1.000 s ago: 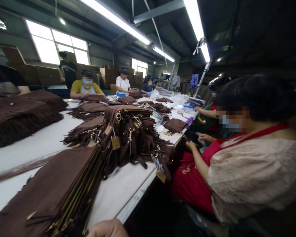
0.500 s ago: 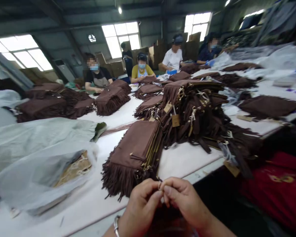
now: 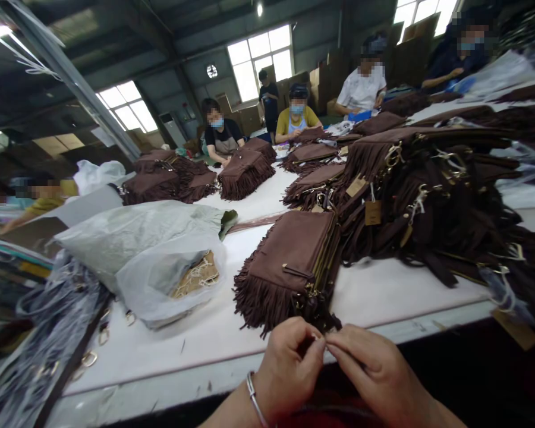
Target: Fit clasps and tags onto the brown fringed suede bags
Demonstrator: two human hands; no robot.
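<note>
My left hand, with a silver bangle on the wrist, is closed in a pinch at the table's front edge. My right hand meets it, its thumb and fingers pressed together. Whatever small thing lies between the fingertips is mostly hidden. Just beyond the hands, a neat stack of brown fringed bags with gold zips sits on the white table. To its right rises a larger, untidy pile of fringed bags, with straps, metal clasps and a brown paper tag hanging from it.
Left of the stack, a clear plastic bag holds brown tags with white strings. Grey plastic-wrapped straps and loose metal rings lie at the left edge. Several co-workers sit across the table around more brown bags.
The view has swung left, so the table's things appear farther right and the left-hand straps come into sight. My hands stay together; the right fingers look straighter.
</note>
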